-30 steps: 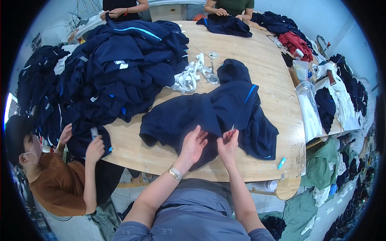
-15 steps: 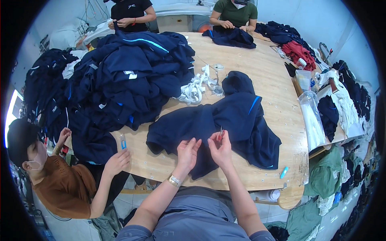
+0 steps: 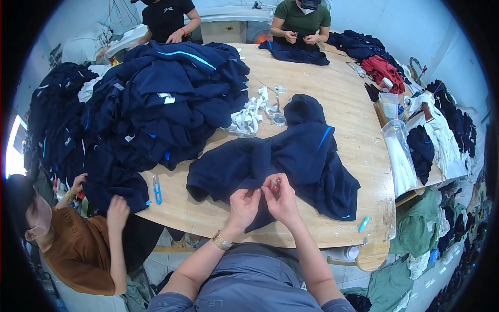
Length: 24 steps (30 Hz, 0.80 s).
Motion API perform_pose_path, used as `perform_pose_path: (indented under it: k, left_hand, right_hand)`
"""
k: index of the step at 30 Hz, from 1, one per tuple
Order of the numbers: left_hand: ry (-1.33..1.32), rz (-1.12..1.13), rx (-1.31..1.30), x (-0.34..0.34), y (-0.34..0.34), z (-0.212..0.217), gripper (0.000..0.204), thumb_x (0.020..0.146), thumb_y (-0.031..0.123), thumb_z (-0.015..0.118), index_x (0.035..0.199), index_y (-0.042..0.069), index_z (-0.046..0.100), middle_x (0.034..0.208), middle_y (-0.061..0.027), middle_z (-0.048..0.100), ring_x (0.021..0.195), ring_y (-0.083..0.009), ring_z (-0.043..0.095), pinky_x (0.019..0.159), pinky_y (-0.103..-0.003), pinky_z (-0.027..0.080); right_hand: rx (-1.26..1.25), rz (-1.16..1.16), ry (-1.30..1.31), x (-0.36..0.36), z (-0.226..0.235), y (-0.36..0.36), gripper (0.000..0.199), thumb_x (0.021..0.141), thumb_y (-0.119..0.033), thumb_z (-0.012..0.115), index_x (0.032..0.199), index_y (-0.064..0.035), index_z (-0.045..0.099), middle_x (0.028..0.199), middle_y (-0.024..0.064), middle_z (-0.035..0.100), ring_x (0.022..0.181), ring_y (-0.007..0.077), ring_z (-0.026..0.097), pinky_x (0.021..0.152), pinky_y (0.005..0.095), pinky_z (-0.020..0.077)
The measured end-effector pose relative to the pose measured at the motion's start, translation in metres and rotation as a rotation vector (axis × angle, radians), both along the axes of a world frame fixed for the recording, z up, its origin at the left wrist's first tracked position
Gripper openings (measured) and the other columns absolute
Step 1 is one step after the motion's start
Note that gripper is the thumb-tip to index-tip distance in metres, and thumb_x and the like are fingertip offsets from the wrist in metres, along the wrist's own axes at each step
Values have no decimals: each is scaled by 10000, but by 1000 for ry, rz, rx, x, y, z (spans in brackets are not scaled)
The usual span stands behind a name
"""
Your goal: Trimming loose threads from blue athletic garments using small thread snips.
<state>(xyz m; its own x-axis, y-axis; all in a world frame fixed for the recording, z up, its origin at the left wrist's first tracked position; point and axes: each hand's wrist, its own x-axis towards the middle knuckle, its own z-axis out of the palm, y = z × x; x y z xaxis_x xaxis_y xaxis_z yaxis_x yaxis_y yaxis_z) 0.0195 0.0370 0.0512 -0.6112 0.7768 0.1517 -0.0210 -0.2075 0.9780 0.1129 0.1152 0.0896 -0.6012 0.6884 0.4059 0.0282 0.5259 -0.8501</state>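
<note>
Navy garment (image 3: 293, 156) | left fingers (image 3: 253, 197) nearly closed, hold unclear | right fingers (image 3: 271, 180) curled round red tool (image 3: 276, 189)

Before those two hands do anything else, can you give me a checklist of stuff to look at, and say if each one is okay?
1. Navy garment lies on the table in front of the hands: ok.
2. Small red tool is in the right hand: ok.
3. Something is pinched in the left hand: cannot tell, the fingertips hide it.
4. Blue thread snips lie apart from the co-worker's hand: ok.
5. Turquoise stick-shaped item lies apart from the garment: ok.
6. White strips are tidy: not ok, they lie in a tangle.
</note>
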Motion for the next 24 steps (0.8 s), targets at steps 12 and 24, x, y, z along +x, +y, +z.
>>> perform_pose_path:
  k: [12, 24]
  left_hand:
    - [-513, -152, 180, -7, 2, 15, 191, 936, 112, 480, 934, -39, 597, 943, -96, 625, 864, -135, 603, 855, -340, 508]
    - [-221, -133, 89, -10, -2, 10, 197, 932, 124, 497, 991, -39, 592, 943, -84, 637, 856, -126, 607, 798, -250, 488]
  right_hand:
    - [-170, -52, -179, 24, -11, 2, 290, 885, -275, 560, 797, -27, 439, 586, 164, 477, 508, 326, 482, 481, 362, 371]
    - [112, 11, -354, 24, -5, 5, 330, 875, -375, 532, 799, -58, 487, 625, 146, 560, 583, 342, 572, 496, 402, 423]
